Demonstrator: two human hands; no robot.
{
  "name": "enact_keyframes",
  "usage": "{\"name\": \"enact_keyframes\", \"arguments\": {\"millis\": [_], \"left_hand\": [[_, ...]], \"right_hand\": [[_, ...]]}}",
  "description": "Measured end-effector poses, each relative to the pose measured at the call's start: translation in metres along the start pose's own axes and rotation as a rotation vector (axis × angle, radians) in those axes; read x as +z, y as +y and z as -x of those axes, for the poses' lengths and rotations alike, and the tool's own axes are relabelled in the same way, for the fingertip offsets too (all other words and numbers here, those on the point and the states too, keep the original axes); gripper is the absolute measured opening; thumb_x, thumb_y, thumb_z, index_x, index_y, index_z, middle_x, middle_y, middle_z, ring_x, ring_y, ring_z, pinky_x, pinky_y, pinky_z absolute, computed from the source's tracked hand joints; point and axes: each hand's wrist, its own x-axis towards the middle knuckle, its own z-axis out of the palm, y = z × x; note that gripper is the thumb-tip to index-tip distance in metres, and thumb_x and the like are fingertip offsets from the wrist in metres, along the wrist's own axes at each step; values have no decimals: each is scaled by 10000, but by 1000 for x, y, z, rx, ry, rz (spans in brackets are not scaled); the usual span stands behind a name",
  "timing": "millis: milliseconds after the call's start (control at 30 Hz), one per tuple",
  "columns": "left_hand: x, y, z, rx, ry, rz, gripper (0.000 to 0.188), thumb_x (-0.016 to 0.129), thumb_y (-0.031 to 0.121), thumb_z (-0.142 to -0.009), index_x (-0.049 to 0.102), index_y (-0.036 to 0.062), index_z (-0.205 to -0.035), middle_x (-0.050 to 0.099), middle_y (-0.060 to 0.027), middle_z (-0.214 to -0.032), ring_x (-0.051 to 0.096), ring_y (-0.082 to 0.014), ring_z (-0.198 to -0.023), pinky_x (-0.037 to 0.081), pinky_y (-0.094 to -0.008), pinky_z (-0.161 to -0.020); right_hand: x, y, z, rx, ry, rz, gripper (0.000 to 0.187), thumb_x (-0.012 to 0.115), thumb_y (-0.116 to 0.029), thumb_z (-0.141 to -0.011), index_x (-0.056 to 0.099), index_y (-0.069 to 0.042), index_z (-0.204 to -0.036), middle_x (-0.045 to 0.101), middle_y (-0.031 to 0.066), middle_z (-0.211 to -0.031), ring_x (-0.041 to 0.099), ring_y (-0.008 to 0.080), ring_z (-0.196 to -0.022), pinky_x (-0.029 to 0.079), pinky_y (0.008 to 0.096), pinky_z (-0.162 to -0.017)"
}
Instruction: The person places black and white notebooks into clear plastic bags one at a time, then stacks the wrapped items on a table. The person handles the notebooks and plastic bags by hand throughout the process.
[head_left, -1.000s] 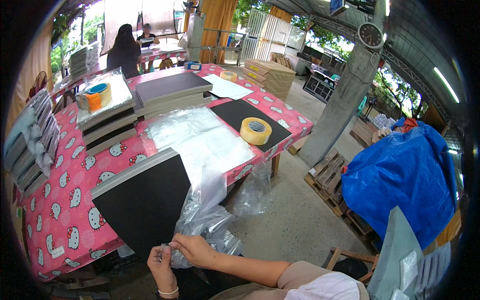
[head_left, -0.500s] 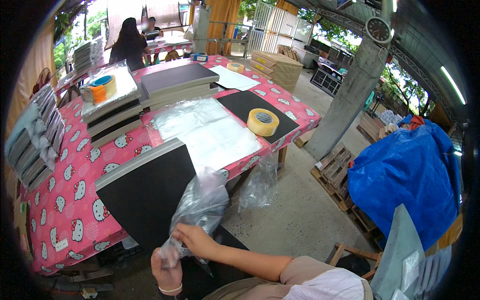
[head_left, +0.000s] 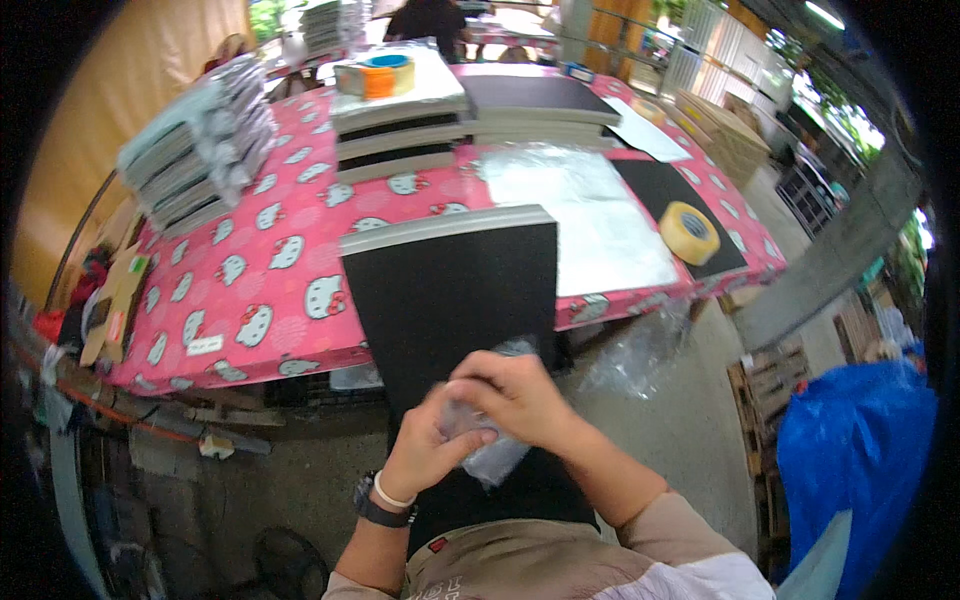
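Low in front of my body, my left hand [head_left: 432, 445] and my right hand [head_left: 515, 395] come together around a crumpled clear plastic bag [head_left: 497, 462]. Both hands are closed on it, and its lower end sticks out beneath them. Some of the fingers are blurred. Just beyond my hands a thick stack of black-covered boards [head_left: 455, 285] with pale edges lies partly on the pink patterned table [head_left: 280, 335] and juts over its near edge. To its right are flat clear plastic sheets [head_left: 610, 235].
A roll of clear tape [head_left: 689, 234] sits on a black board [head_left: 640, 180] at the right. Farther back stand more board stacks [head_left: 540, 105], one topped by an orange tape dispenser [head_left: 378, 82]. Wrapped stacks [head_left: 200, 150] lean at the far left. Loose plastic [head_left: 640, 352] hangs below the table's right edge.
The head view has swung left. The plastic bag, spread loosely above my hands before, is now bunched small between them, and both hands have drawn together.
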Motion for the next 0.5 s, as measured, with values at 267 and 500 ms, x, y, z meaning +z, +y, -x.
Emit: {"name": "enact_keyframes", "arguments": {"millis": [267, 500], "left_hand": [[-65, -18, 28, 347, 552, 1506, 366, 377, 349, -869, 527, 50, -1018, 585, -103, -960, 563, -241, -863, 430, -390, -801], [-29, -41, 44, 37, -433, 701, 385, 668, 331, -672, 561, -7, -821, 568, -81, -803, 520, -168, -669, 426, -266, -592]], "right_hand": [[-15, 40, 40, -30, -1232, -870, 186, 686, -124, -667, 632, -1, -795, 621, 101, -766, 572, 170, -699, 437, 294, -645], [-71, 53, 30, -81, 111, -1665, 547, 420, -523, -795, 525, -44, -1040, 598, 112, -751, 584, 229, -711, 462, 388, -655]]}}
